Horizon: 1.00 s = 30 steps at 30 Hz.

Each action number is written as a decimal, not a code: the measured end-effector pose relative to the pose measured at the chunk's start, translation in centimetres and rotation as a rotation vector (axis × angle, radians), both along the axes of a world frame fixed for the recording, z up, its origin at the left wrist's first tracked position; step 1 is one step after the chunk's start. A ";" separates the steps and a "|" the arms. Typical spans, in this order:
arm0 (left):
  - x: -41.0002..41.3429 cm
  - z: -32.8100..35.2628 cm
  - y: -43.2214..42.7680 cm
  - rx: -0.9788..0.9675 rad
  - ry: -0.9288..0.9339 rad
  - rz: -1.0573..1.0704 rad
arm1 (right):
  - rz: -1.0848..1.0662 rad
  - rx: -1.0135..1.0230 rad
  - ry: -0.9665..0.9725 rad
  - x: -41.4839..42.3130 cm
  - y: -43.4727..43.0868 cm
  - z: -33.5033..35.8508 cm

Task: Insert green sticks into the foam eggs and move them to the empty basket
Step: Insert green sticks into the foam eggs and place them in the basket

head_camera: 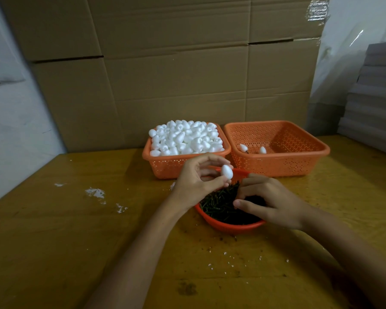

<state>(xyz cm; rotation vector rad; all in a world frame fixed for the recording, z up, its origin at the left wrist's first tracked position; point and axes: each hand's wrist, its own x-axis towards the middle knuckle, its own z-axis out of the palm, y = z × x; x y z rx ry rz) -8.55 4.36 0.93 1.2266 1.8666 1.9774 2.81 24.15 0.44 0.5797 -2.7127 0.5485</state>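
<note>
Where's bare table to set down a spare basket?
Widest bare table lies left of the egg basket and stick basket, around the foam crumbs. A narrower strip sits right of the near-empty basket. Crowded centre: three baskets close together, left hand and right hand above.

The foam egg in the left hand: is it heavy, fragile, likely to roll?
Probably very light: the left hand holds the foam egg with fingertips only. Its rounded shape would likely roll on the table. White crumbs suggest it crumbles easily.
</note>
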 end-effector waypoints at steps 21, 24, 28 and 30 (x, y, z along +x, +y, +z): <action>0.0 0.4 -0.4 0.034 -0.017 -0.011 | -0.008 0.013 -0.007 0.0 0.0 0.1; 0.0 0.4 -0.4 0.026 -0.011 -0.004 | -0.004 0.014 -0.004 0.0 0.0 0.1; 0.0 0.4 -0.5 0.019 -0.011 -0.004 | -0.005 0.019 -0.012 0.1 0.0 0.2; 0.0 0.4 -0.5 0.021 -0.009 -0.004 | -0.008 0.019 -0.015 0.1 0.0 0.2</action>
